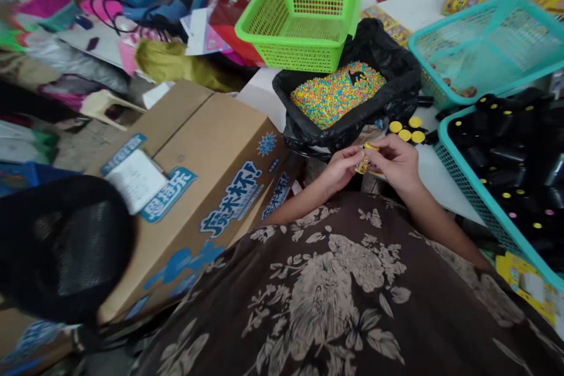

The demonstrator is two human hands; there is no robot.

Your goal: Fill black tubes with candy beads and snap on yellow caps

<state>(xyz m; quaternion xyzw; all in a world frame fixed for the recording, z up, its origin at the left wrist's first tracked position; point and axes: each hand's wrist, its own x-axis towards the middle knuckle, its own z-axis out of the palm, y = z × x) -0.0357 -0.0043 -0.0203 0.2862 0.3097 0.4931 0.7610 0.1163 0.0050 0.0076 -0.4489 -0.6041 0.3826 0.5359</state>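
My left hand and my right hand meet in front of my lap, both closed in a pinch on a small clear container with a yellow top. Bright colours show inside it, but its exact kind is too small to make out. Just beyond the hands is a box lined with a black plastic bag, filled with small multicoloured candy-like balls. Several round yellow caps lie to the right of the box, close to my right hand.
A green basket rests at the far edge of the lined box. On the right stand a turquoise basket of black pieces and another turquoise basket. Large cardboard boxes and a black chair back are on my left.
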